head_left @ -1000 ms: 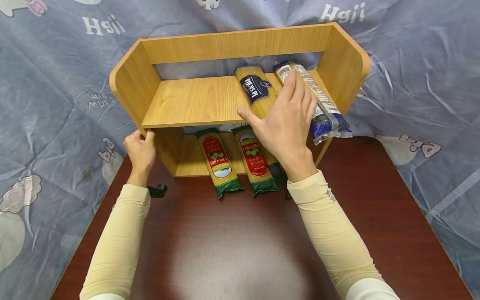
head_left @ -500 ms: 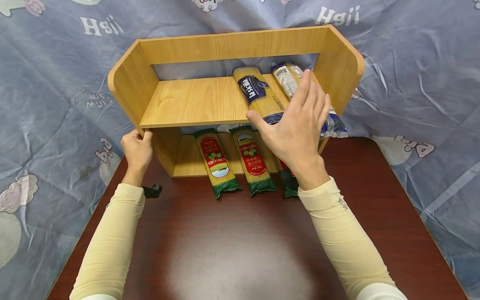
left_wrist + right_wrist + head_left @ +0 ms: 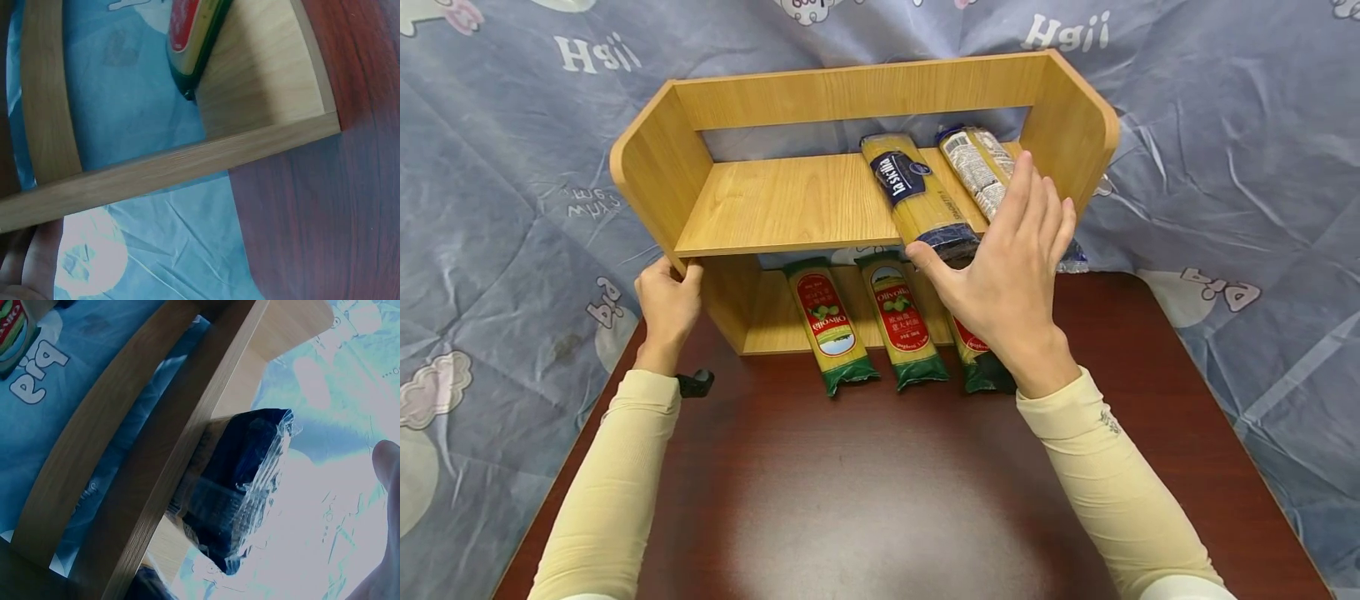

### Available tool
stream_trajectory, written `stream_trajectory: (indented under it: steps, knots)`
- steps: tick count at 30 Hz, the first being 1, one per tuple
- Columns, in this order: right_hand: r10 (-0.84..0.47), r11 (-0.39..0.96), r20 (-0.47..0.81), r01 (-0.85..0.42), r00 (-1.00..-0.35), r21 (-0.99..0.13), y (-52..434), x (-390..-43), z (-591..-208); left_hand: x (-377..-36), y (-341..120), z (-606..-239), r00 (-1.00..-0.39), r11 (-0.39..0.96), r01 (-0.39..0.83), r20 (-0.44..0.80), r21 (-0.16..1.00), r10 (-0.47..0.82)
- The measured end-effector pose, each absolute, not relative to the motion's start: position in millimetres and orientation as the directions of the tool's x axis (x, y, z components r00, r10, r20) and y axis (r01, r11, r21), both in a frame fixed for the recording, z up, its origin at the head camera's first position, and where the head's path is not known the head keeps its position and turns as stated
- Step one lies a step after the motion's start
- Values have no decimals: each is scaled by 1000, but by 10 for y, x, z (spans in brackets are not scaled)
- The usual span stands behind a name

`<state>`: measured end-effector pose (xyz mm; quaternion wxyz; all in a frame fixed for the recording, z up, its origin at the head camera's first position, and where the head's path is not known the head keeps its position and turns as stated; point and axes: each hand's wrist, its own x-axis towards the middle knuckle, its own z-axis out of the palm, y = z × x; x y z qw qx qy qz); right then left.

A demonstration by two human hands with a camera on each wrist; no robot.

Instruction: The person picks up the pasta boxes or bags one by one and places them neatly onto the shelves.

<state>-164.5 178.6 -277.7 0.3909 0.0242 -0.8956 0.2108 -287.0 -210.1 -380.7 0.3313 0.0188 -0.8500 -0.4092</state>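
Head view: spaghetti pack lengthwise front-to-back

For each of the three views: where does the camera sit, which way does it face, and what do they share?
Head: faces forward-down at shelf, table, both hands, sleeves.
Left wrist: beside the shelf's left end, along its edge; left hand barely shows.
Right wrist: by the shelf's front, at a blue pack's end; a fingertip shows.
Shared: the shelf.
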Motion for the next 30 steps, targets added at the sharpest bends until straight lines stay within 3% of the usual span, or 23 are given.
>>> stream_trajectory:
  steps: [6,20,30]
  knots:
    - [89,906,718,-244,-691,-347,1853,-1607,-2826,-2772,-2066,-3807,-803,700,223,535,678,-262]
    - [29,888,701,-304,-713,-346,2035,-1383,-2859,-2300,-2005,-3720,-946,635,102,271,766,-175]
    - [-15,885,690,-331,-724,-329,2144,-1204,-2924,-1966,-1995,-3737,-928,726,149,349,671,-132]
